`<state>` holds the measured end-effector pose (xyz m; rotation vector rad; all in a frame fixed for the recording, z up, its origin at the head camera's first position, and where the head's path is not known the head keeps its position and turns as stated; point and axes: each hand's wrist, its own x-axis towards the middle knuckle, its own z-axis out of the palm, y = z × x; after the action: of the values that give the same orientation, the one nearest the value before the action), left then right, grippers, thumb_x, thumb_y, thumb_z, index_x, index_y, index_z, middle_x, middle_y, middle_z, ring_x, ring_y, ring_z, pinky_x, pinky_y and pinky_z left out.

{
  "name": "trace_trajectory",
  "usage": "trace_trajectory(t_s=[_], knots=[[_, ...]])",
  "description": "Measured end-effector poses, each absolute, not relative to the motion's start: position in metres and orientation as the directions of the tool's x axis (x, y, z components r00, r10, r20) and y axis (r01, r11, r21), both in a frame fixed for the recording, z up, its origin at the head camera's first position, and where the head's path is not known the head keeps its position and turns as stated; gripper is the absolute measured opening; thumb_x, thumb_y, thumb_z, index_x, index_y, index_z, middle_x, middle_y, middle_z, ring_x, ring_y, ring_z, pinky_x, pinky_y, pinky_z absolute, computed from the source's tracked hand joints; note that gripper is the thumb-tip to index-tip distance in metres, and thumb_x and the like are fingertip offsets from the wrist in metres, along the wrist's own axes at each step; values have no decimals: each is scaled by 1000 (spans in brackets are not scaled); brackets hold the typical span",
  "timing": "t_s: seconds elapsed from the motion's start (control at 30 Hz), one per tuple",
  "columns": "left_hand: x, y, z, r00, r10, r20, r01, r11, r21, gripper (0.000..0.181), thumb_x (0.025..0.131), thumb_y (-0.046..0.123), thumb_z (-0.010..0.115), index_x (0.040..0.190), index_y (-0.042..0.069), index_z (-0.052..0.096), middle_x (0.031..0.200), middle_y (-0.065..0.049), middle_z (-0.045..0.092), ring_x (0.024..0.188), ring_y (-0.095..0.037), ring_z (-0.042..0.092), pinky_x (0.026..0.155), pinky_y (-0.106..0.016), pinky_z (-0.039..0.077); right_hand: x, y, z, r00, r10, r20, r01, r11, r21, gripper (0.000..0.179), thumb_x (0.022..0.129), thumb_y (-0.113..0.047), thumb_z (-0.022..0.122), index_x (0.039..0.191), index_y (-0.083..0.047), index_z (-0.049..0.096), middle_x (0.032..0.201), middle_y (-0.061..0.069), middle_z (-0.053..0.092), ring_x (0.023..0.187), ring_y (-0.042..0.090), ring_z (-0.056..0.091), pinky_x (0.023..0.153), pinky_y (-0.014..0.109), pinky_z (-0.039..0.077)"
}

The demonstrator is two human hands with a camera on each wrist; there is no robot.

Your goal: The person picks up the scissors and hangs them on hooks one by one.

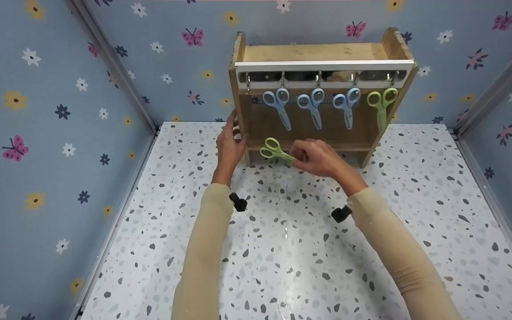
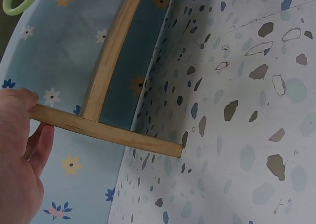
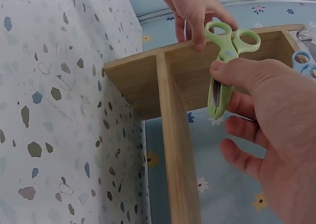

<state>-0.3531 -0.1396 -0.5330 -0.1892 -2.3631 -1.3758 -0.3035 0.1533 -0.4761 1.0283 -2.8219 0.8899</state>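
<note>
My right hand [image 1: 316,158] pinches a pair of green scissors [image 1: 281,154] by the blade end, between thumb and fingers. Its finger loops point left in the head view; in the right wrist view the scissors [image 3: 228,51] stand loops up, before the wooden rack [image 1: 311,53]. The left hand [image 1: 230,146] holds the rack's left side panel [image 2: 108,131], thumb and fingers on either side of its edge. From the rack's metal hooks hang three blue scissors [image 1: 312,104] and another green pair [image 1: 382,106] at the right. A hook [image 1: 248,83] is at the far left of the row.
The rack stands on a speckled white tabletop [image 1: 282,244] near the flowered back wall [image 1: 162,62]. Flowered side panels [image 1: 38,178] with metal edging flank the table. A low wooden crossbar [image 3: 173,135] joins the rack's sides.
</note>
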Motion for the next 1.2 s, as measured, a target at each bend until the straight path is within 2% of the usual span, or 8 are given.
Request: trace_trajectory(t_s=[0.23, 0.4, 0.73, 1.0, 1.2], knots=[[-353, -140, -533, -903, -72, 424, 334, 503, 797, 72, 109, 3, 70, 173, 4, 39, 153, -28, 66, 128, -45, 78, 102, -53, 70, -305, 147, -468, -791, -563, 241, -597, 622, -507, 17, 100, -18, 84, 114, -10, 78, 97, 12, 77, 83, 27, 68, 75, 39, 52], [-353, -140, -532, -909, -76, 409, 318, 509, 800, 72, 109, 5, 70, 174, 7, 39, 155, -28, 65, 131, -45, 77, 104, -52, 70, -306, 143, -463, -797, -548, 252, -590, 620, -518, 17, 100, -18, 83, 114, -10, 78, 95, 12, 75, 82, 26, 64, 73, 35, 48], [-354, -139, -533, -924, -83, 373, 279, 520, 807, 74, 111, 7, 68, 177, 13, 36, 160, -23, 63, 137, -41, 74, 108, -49, 68, -307, 135, -454, -808, -530, 258, -575, 615, -539, 16, 100, -16, 82, 114, -9, 77, 94, 11, 72, 82, 24, 61, 74, 34, 47], [-353, -139, -532, -918, -82, 389, 294, 516, 804, 74, 110, 5, 69, 176, 12, 37, 156, -24, 65, 134, -42, 76, 106, -50, 69, -309, 127, -446, -789, -533, 304, -605, 592, -532, 16, 100, -15, 82, 112, -8, 76, 93, 12, 71, 83, 24, 61, 74, 34, 46], [-352, -139, -531, -905, -82, 418, 316, 529, 788, 70, 109, 3, 69, 174, 8, 40, 151, -26, 68, 128, -42, 79, 102, -49, 71, -309, 121, -441, -766, -544, 342, -636, 568, -522, 15, 100, -14, 83, 111, -6, 77, 93, 15, 73, 82, 28, 62, 74, 35, 46]])
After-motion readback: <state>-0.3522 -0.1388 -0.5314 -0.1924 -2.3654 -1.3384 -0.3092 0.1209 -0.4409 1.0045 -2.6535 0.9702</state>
